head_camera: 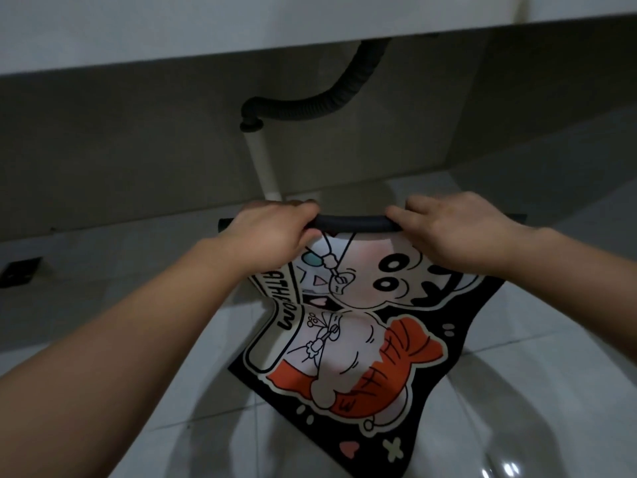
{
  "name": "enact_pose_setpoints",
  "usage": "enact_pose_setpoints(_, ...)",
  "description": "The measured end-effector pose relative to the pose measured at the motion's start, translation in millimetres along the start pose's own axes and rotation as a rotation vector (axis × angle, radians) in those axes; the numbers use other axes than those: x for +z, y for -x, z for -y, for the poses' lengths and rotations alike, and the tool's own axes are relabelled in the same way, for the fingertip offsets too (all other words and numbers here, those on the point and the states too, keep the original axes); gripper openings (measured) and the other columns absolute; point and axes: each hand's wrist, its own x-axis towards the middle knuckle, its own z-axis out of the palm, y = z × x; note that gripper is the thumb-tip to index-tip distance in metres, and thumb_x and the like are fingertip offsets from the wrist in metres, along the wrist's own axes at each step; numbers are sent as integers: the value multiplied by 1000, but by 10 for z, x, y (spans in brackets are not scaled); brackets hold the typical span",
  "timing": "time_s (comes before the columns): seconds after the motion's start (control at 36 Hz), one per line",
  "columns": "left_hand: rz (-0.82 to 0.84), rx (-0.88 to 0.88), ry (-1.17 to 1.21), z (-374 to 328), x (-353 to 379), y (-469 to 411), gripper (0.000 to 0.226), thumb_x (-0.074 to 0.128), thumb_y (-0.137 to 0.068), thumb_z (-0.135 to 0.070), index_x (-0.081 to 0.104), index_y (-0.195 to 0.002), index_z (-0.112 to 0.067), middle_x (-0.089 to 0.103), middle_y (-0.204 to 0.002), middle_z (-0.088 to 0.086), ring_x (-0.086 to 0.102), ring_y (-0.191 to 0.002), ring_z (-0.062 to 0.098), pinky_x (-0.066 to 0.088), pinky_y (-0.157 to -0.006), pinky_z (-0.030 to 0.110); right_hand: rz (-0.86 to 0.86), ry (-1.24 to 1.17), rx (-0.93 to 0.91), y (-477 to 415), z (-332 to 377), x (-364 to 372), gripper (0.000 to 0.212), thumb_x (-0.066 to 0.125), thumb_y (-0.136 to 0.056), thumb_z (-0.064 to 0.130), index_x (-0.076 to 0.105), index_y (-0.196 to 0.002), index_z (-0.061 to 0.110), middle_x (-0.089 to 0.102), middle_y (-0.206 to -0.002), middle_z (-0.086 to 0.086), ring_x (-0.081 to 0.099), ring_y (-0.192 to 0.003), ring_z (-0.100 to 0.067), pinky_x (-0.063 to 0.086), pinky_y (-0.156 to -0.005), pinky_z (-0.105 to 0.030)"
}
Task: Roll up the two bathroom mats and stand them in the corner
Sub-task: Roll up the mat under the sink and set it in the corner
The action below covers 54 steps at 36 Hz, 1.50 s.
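Observation:
One bathroom mat (362,339) with a black border and a cartoon print in white, pink and orange lies on the tiled floor, its far end lifted. That far edge is curled into a thin black roll (355,223). My left hand (272,232) grips the roll's left part, fingers wrapped over it. On the roll's right part, my right hand (458,229) holds it the same way. The mat sags and creases between the roll and the floor. No second mat is in view.
A white counter (241,29) overhangs at the top, with a black corrugated drain hose (310,105) joining a white pipe (262,163) that runs down to the floor just behind the roll. A dark floor drain (20,270) sits at the left. Glossy white tiles (517,408) surround the mat.

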Motion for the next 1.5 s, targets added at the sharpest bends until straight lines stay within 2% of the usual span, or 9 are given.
enact_pose_setpoints(0.19,7,-20,-18,-110,-93,-53,13,48,-93,-32,46,-99,-21,48,-80,-4,46,-73,21,36,-62,31,136,-211,195,-92,91,-86,11,45,-94,18,43,-105,16,40,-86,-1,43,-59,-20,34,-53,-33)
enact_pose_setpoints(0.36,-13,-21,-23,-164,-171,-23,29,49,-87,-11,37,-110,-23,53,-79,-3,54,-76,27,36,-60,32,138,-1,126,-54,75,-121,56,47,-88,11,26,-140,13,53,-85,2,48,-60,-18,30,-48,-31)
enact_pose_setpoints(0.53,-50,87,24,-144,-218,61,29,36,-94,-43,40,-121,-33,61,-101,-6,58,-88,19,35,-65,31,-63,40,-2,33,50,-135,64,20,-93,48,24,-147,12,57,-98,-6,59,-70,-28,45,-54,-36)
enact_pose_setpoints(0.72,-42,33,14,-147,-257,40,18,37,-97,-38,42,-112,-29,53,-90,-8,54,-83,19,35,-64,33,-44,64,14,34,72,-181,63,59,-82,18,39,-141,10,54,-85,-10,54,-59,-31,31,-45,-32)
enact_pose_setpoints(0.86,-52,5,-31,-156,-262,28,16,46,-94,-37,48,-104,-24,61,-95,-1,57,-87,24,37,-64,33,4,-109,102,-27,113,-297,35,51,-91,25,49,-125,19,58,-96,-7,60,-79,-32,48,-60,-40)
enact_pose_setpoints(1.03,-17,-27,34,-208,-244,7,14,49,-90,-15,40,-98,-22,45,-74,-6,46,-71,21,35,-61,33,77,-252,215,-69,171,-336,16,54,-89,21,43,-98,12,50,-80,-4,48,-66,-24,36,-56,-35)
enact_pose_setpoints(1.14,30,-14,-14,-186,-236,4,32,48,-88,-11,35,-113,-24,55,-84,-2,49,-71,21,35,-61,32,111,-83,141,-84,180,-277,32,49,-89,11,37,-119,12,40,-63,4,39,-50,-17,28,-43,-33)
enact_pose_setpoints(1.33,8,93,70,-106,-189,28,43,31,-96,-49,35,-133,-27,56,-124,0,55,-111,22,38,-79,33,-35,86,-6,-25,208,-229,67,12,-92,50,9,-150,19,52,-101,-7,46,-65,-21,27,-53,-31)
enact_pose_setpoints(1.5,-55,45,60,-104,-164,-29,25,42,-96,-37,44,-119,-27,57,-110,0,57,-99,23,43,-75,34,-19,72,30,-59,161,-172,65,56,-81,18,38,-142,11,51,-81,-13,34,-56,-23,24,-51,-31)
